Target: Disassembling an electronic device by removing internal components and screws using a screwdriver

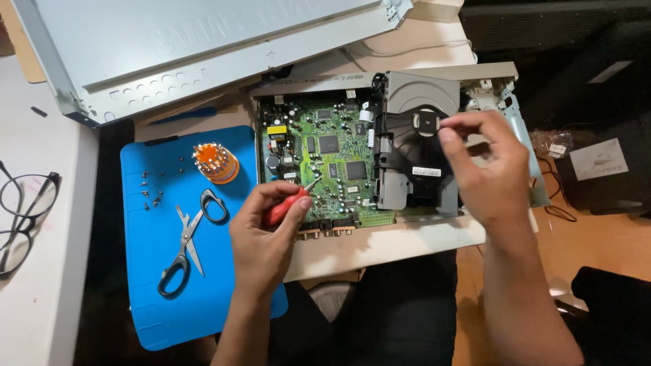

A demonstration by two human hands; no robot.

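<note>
Clearly, the left hand [266, 227] grips a red screwdriver [288, 203], tip on the green circuit board [332, 163], while the right hand [485, 169] pinches the disc drive [417, 146], steadying it.

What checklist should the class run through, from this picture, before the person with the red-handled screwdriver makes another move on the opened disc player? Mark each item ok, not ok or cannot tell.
1. Top cover off and set aside behind the player: ok.
2. Screwdriver gripped in the left hand, tip over the green circuit board: ok.
3. Right hand steadying the disc drive, fingertips on its black clamp: ok.
4. Loose screws gathered on the blue mat: ok.
5. Scissors lying away from both hands: ok.
6. Power unplugged: cannot tell.
</note>
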